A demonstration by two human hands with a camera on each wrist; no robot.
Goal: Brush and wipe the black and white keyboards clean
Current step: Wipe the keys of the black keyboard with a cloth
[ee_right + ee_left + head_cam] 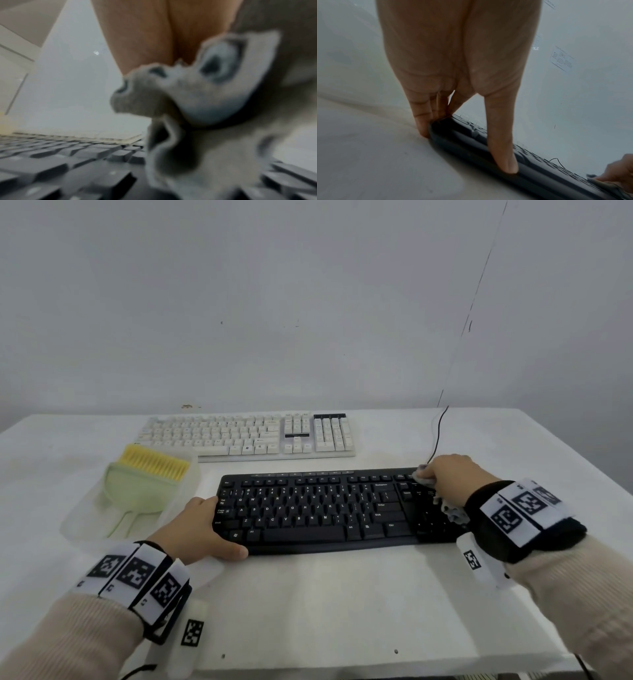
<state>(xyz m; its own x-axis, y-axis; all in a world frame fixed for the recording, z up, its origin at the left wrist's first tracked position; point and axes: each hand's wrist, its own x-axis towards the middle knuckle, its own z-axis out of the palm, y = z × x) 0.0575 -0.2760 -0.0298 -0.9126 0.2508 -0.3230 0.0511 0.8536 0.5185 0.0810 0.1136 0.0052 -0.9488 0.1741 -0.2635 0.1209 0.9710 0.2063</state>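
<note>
The black keyboard (318,508) lies across the middle of the white table. My left hand (202,529) grips its left end, thumb (503,151) along the front edge and fingers (423,119) against the left side. At the keyboard's far right corner, over the number pad, my right hand (448,477) holds a crumpled grey cloth (452,510) on the keys; the cloth (197,102) fills the blurred right wrist view above the black keyboard (68,162). The white keyboard (246,434) lies behind, untouched. A green brush with yellow bristles (144,484) lies to the left.
The brush lies in a clear plastic tray (92,529) left of the black keyboard. A black cable (440,433) runs from the keyboard's far right corner up the wall. The table's front edge (342,666) is close to me.
</note>
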